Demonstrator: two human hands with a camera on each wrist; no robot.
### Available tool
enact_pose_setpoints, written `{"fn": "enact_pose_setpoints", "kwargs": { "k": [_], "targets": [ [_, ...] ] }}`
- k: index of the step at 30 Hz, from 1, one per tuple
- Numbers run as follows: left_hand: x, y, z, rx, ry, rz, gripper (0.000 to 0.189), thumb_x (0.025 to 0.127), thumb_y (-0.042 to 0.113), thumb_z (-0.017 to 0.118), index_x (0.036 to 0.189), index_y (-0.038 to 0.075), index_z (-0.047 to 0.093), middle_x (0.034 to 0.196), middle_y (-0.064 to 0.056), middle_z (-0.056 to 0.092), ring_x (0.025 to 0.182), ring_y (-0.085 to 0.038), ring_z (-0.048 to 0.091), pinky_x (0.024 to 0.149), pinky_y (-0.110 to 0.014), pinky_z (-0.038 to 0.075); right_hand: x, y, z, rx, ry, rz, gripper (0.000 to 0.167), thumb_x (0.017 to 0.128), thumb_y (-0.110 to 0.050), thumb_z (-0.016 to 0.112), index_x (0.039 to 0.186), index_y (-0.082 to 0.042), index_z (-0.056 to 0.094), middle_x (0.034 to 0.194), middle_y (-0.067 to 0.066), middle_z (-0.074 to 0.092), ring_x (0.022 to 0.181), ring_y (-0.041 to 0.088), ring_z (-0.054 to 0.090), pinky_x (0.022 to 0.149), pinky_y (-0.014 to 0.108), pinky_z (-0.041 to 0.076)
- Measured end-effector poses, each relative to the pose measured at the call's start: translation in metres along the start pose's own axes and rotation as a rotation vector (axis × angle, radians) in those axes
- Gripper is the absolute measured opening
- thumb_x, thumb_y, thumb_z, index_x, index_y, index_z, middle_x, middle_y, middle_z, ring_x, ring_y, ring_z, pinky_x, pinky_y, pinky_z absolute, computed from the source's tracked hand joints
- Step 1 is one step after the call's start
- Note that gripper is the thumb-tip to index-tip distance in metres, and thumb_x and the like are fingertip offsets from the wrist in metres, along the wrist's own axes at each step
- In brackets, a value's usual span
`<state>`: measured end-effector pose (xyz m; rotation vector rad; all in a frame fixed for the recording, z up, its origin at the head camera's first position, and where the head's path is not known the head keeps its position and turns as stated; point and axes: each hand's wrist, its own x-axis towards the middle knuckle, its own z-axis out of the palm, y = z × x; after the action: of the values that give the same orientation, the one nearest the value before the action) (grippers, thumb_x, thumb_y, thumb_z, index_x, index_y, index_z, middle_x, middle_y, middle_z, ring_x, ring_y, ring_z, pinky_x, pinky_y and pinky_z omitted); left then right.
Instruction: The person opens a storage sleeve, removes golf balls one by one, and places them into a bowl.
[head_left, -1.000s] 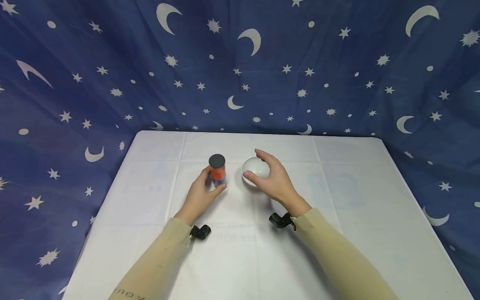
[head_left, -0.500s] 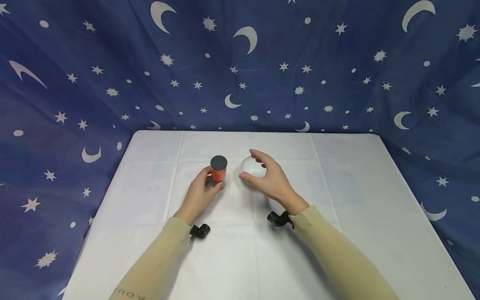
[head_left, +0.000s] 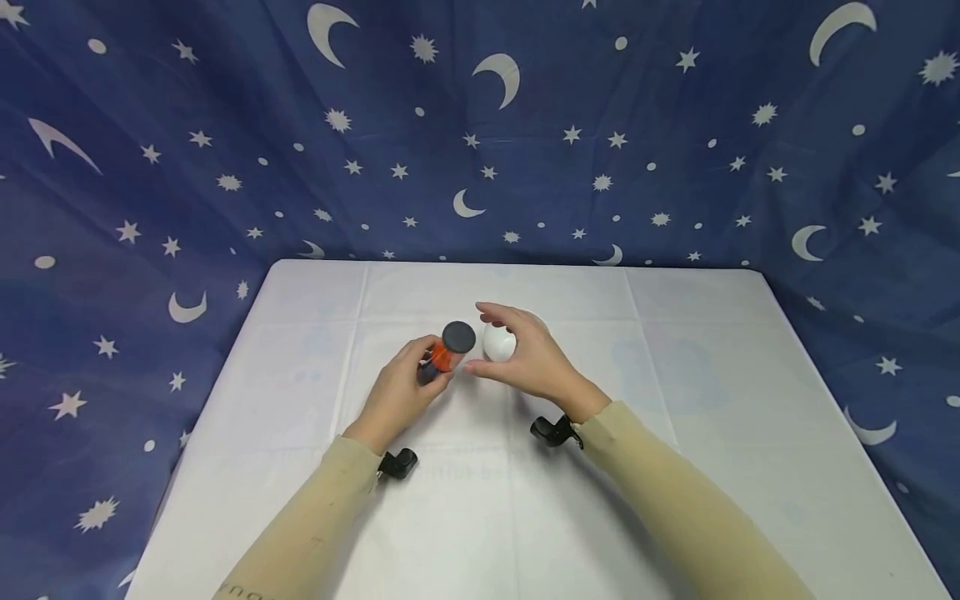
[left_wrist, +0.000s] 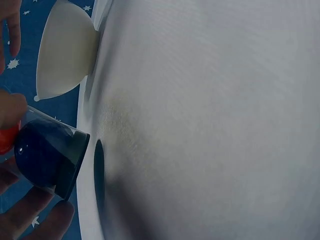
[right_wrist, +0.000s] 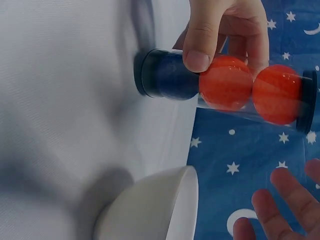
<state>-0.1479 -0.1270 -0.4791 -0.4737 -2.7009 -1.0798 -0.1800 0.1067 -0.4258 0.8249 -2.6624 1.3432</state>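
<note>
My left hand (head_left: 397,393) grips a clear tube (right_wrist: 225,82) with dark caps at both ends, held tilted so that its top leans right. Inside it are two orange balls (right_wrist: 276,94) and a dark blue ball (left_wrist: 42,152) at the lower end. In the left wrist view the tube's lower cap (left_wrist: 72,165) is raised over the table. Beside the tube stands an upright white bowl (head_left: 497,343), partly hidden behind my right hand (head_left: 538,360). That hand holds nothing; its fingers and thumb are spread close to the tube's upper cap (head_left: 458,337).
A white cloth covers the table (head_left: 675,500). Behind it hangs a blue curtain (head_left: 555,200) with moons and stars. Each wrist carries a small black camera, the left one (head_left: 397,463) and the right one (head_left: 552,431).
The tube, upright in my left hand before, has been lifted and tipped to the right. My right hand has moved left from over the bowl toward the tube's top.
</note>
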Motion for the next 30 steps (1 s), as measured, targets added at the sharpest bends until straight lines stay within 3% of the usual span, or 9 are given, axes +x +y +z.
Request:
{"fn": "enact_pose_setpoints", "kwargs": {
  "k": [6, 9, 13, 18, 23, 30],
  "targets": [
    [-0.002, 0.0, -0.002, -0.004, -0.017, -0.005, 0.051, 0.086, 0.029, 0.074, 0.13, 0.019, 0.051, 0.126, -0.001, 0.056, 0.114, -0.019, 0.057, 0.098, -0.039, 0.045, 0.007, -0.005, 0.007, -0.005, -0.027, -0.028, 0.088, 0.069, -0.064, 0.076, 0.142, -0.026, 0.047, 0.123, -0.001, 0.06, 0.108, 0.023, 0.055, 0.092, 0.045, 0.046],
    [-0.002, 0.0, -0.002, -0.001, -0.018, -0.009, 0.05, 0.087, 0.035, 0.072, 0.131, 0.02, 0.051, 0.126, 0.0, 0.056, 0.114, -0.019, 0.056, 0.097, -0.039, 0.045, 0.009, -0.007, 0.011, -0.009, -0.027, -0.036, 0.087, 0.069, -0.063, 0.077, 0.141, -0.023, 0.049, 0.118, -0.004, 0.06, 0.103, 0.016, 0.056, 0.089, 0.038, 0.048],
    [-0.003, -0.001, -0.003, 0.002, -0.02, -0.014, 0.05, 0.087, 0.035, 0.072, 0.131, 0.02, 0.051, 0.126, 0.0, 0.056, 0.113, -0.019, 0.057, 0.097, -0.04, 0.046, 0.01, -0.009, 0.016, -0.003, -0.024, -0.054, 0.073, 0.074, -0.058, 0.076, 0.132, -0.019, 0.056, 0.112, -0.009, 0.06, 0.096, 0.014, 0.057, 0.084, 0.032, 0.05],
    [-0.004, -0.002, -0.005, 0.017, -0.021, -0.001, 0.049, 0.087, 0.027, 0.073, 0.13, 0.019, 0.052, 0.126, -0.001, 0.056, 0.112, -0.019, 0.056, 0.097, -0.039, 0.046, 0.01, -0.009, 0.019, 0.027, -0.021, -0.099, 0.052, 0.079, -0.047, 0.077, 0.119, -0.017, 0.063, 0.107, -0.01, 0.063, 0.091, 0.018, 0.059, 0.082, 0.039, 0.052],
    [-0.003, 0.0, -0.006, 0.002, -0.044, 0.007, 0.048, 0.088, 0.028, 0.071, 0.131, 0.018, 0.051, 0.126, -0.002, 0.055, 0.113, -0.019, 0.055, 0.098, -0.04, 0.045, 0.01, -0.01, 0.017, 0.015, -0.012, -0.095, 0.046, 0.08, -0.042, 0.078, 0.116, -0.018, 0.063, 0.101, -0.012, 0.062, 0.088, 0.016, 0.058, 0.079, 0.035, 0.052],
    [-0.002, 0.005, -0.002, -0.049, -0.076, 0.027, 0.051, 0.089, 0.027, 0.07, 0.132, 0.016, 0.046, 0.126, -0.004, 0.051, 0.114, -0.017, 0.052, 0.101, -0.038, 0.042, 0.008, -0.014, 0.012, 0.054, -0.008, -0.089, 0.044, 0.082, -0.038, 0.078, 0.116, -0.016, 0.063, 0.097, -0.01, 0.061, 0.084, 0.021, 0.059, 0.076, 0.043, 0.053]
  ]
}}
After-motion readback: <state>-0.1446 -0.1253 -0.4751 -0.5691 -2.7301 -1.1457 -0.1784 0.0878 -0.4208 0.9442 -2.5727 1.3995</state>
